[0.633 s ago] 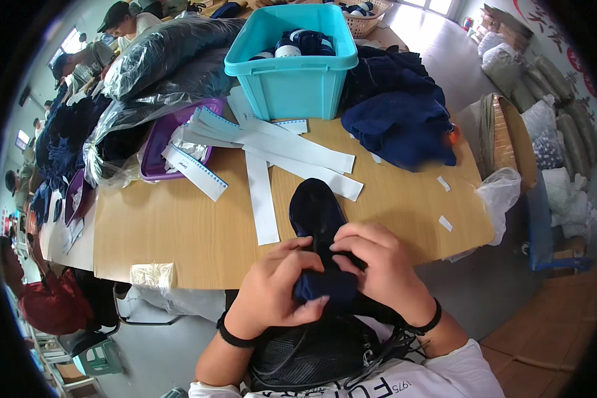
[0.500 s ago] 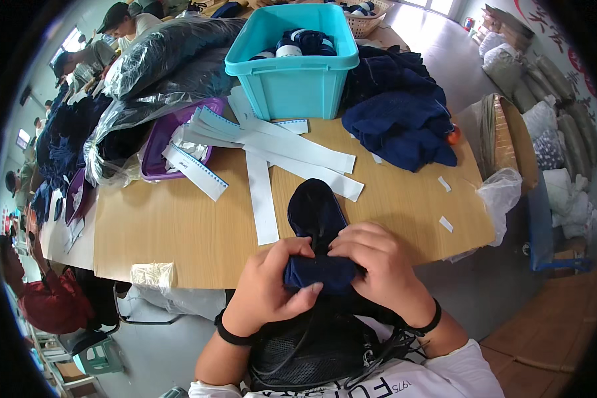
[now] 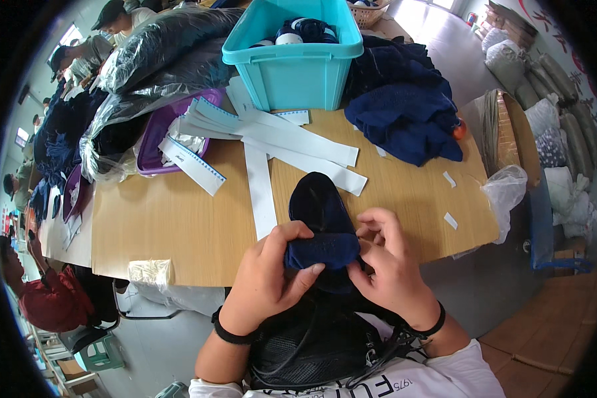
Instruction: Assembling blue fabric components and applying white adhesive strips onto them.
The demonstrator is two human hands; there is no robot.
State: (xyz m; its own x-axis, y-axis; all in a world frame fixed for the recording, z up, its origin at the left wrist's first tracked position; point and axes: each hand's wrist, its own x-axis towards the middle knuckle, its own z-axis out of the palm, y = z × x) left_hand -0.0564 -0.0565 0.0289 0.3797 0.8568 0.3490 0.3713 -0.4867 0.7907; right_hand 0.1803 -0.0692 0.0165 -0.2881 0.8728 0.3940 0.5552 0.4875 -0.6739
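A navy fabric piece lies over the table's near edge, its rounded, darker end pointing away from me. Its near part is folded into a thick roll. My left hand is closed on the left end of the roll, thumb below and fingers above. At the right end, the thumb and a finger of my right hand pinch the roll's edge, with the other fingers curled loosely above. White paper strips with blue-marked edges are fanned out on the table beyond my hands.
A turquoise bin holds several navy rolls with white bands. Crumpled navy fabric lies right of it. To the left are a purple basket and black plastic-wrapped bundles. Two paper scraps lie near the table's right edge. Other people sit along the left.
My right hand has shifted from the top of the roll to its right end, its fingers loosening and lifting. The left hand keeps its hold; the roll's front is now more exposed.
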